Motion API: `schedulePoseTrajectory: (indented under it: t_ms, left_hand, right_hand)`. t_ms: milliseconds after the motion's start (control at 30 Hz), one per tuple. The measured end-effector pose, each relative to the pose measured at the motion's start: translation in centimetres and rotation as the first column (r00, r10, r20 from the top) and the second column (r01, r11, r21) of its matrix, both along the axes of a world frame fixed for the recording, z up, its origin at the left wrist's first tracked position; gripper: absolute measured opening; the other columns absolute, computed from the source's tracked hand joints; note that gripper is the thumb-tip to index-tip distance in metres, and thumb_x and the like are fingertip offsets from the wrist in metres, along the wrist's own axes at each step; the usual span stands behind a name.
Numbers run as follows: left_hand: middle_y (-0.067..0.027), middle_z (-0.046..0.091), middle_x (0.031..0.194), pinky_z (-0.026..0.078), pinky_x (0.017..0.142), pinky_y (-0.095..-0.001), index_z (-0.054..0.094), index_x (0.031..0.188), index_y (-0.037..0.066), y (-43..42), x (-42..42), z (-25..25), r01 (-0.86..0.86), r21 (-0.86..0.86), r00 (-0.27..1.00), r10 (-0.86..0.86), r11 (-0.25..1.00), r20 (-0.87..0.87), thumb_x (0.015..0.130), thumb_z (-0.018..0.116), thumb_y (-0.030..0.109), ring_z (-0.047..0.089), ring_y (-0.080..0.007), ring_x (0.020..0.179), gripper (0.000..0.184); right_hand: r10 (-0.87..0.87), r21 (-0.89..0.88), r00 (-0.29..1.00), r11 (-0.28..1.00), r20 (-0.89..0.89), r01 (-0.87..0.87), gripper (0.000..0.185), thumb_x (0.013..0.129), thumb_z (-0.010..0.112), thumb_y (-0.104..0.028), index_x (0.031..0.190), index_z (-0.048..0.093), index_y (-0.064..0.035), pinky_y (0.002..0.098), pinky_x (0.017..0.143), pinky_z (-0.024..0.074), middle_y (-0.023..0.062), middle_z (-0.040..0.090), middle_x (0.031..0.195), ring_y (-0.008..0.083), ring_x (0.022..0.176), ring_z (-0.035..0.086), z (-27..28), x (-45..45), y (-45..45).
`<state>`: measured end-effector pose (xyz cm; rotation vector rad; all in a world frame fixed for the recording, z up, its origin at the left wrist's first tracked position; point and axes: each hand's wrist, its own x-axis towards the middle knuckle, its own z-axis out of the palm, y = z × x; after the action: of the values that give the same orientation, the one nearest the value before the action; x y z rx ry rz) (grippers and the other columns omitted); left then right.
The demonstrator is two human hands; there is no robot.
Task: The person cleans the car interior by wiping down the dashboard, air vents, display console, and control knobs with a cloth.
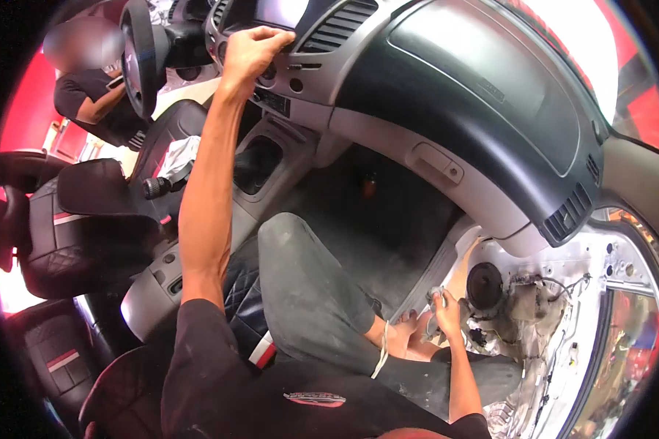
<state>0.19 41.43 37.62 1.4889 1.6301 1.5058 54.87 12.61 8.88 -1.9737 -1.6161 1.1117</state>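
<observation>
The person sat in the front seat, the left arm stretched across to the dash; the left hand was at the lower corner of the screen, just beside the vent, its fingers drawn together, though whether they pinched anything could not be told; the long reach seemed needed because the screen sat in the middle of the dash, away from the seat. The right hand was low by the bare foot, its fingers closed on a small grey thing, too small to name; held there, it seemed merely kept ready, out of the left arm's way. Beside it stood the door, its inner side bare, so the speaker and wires showed; another person was beyond the wheel.
</observation>
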Motion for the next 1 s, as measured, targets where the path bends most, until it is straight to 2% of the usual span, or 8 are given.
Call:
schedulePoseTrajectory:
  t_ms: [67,200,267,333,367,600,733,1000]
  left_hand:
    - [0.0045,0.067,0.080,0.040,0.065,-0.0233,0.080,0.098,0.003,2.4,-0.2,-0.1,-0.008,-0.001,1.000,0.008,1.000,-0.004,0.087,0.081,0.026,0.053,-0.0048,0.072,0.026]
    - [0.0014,0.072,0.084,0.042,0.067,-0.0229,0.081,0.097,0.004,0.4,-0.5,-0.8,-0.039,0.032,0.998,0.040,0.999,-0.041,0.085,0.081,0.024,0.055,-0.0050,0.074,0.022]
    - [0.0013,0.074,0.085,0.044,0.069,-0.0219,0.081,0.098,0.003,-0.2,-1.3,-1.1,-0.041,-0.036,0.998,0.042,0.999,0.041,0.087,0.078,0.023,0.058,-0.0059,0.074,0.023]
    - [0.0016,0.073,0.085,0.043,0.069,-0.0217,0.080,0.098,0.003,0.9,-2.0,-1.9,-0.001,0.073,1.000,0.003,0.997,-0.018,0.087,0.077,0.022,0.057,-0.0061,0.075,0.022]
    - [0.0016,0.073,0.085,0.044,0.071,-0.0222,0.081,0.098,0.003,1.2,-1.8,-1.4,-0.077,-0.013,0.996,0.076,0.997,-0.056,0.088,0.076,0.021,0.057,-0.0059,0.076,0.021]
    - [0.0013,0.073,0.089,0.046,0.078,-0.0242,0.080,0.100,0.003,1.1,-1.0,-0.2,-0.013,0.018,0.998,0.014,1.000,-0.061,0.089,0.076,0.022,0.060,-0.0069,0.082,0.022]
    - [-0.0008,0.075,0.093,0.047,0.083,-0.0248,0.080,0.101,0.003,0.2,-1.6,-0.8,-0.023,-0.015,0.999,0.022,1.000,-0.046,0.087,0.079,0.019,0.062,-0.0091,0.087,0.021]
    - [-0.0029,0.077,0.087,0.049,0.070,-0.0238,0.081,0.094,0.003,0.7,-1.9,-0.5,-0.021,0.013,0.997,0.022,1.000,-0.068,0.084,0.081,0.015,0.065,-0.0074,0.077,0.015]
  right_hand:
    - [0.000,-0.025,1.000,1.000,-0.016,-0.001,0.033,0.101,0.060,-0.029,0.110,0.068,0.0017,0.0368,0.081,0.0511,0.0167,0.074,0.094,0.0217,0.087,0.068,-1.1,-0.5,0.2]
    - [0.006,-0.086,0.996,0.996,0.092,0.002,0.046,0.100,0.062,-0.032,0.124,0.065,0.0077,0.0372,0.094,0.0503,0.0214,0.074,0.106,0.0259,0.103,0.070,0.7,-1.6,0.8]
    - [-0.013,-0.152,1.000,0.988,0.018,0.016,0.053,0.100,0.063,-0.035,0.128,0.062,0.0096,0.0386,0.101,0.0481,0.0263,0.071,0.117,0.0314,0.114,0.067,1.6,-2.1,1.6]
    - [0.003,-0.139,1.000,0.990,-0.008,-0.004,0.054,0.100,0.063,-0.037,0.128,0.062,0.0091,0.0389,0.103,0.0474,0.0276,0.069,0.121,0.0331,0.118,0.066,0.5,-1.6,0.8]
    - [-0.024,-0.198,1.000,0.980,-0.001,0.023,0.053,0.100,0.063,-0.036,0.128,0.063,0.0097,0.0393,0.104,0.0469,0.0276,0.069,0.123,0.0341,0.120,0.065,2.4,-2.7,1.1]
    - [0.052,-0.067,0.998,0.996,-0.041,-0.055,0.043,0.100,0.063,-0.034,0.112,0.066,0.0074,0.0385,0.086,0.0505,0.0242,0.072,0.099,0.0261,0.094,0.068,-0.6,-2.2,0.9]
    - [0.073,0.014,0.995,0.997,-0.067,-0.073,0.035,0.101,0.062,-0.031,0.104,0.064,0.0039,0.0368,0.073,0.0498,0.0152,0.067,0.079,0.0187,0.075,0.060,-1.5,-2.3,0.7]
    - [0.095,0.039,0.994,0.995,-0.052,-0.093,0.041,0.100,0.063,-0.032,0.114,0.067,0.0059,0.0394,0.079,0.0523,0.0205,0.073,0.088,0.0239,0.083,0.068,-2.9,-2.4,0.3]
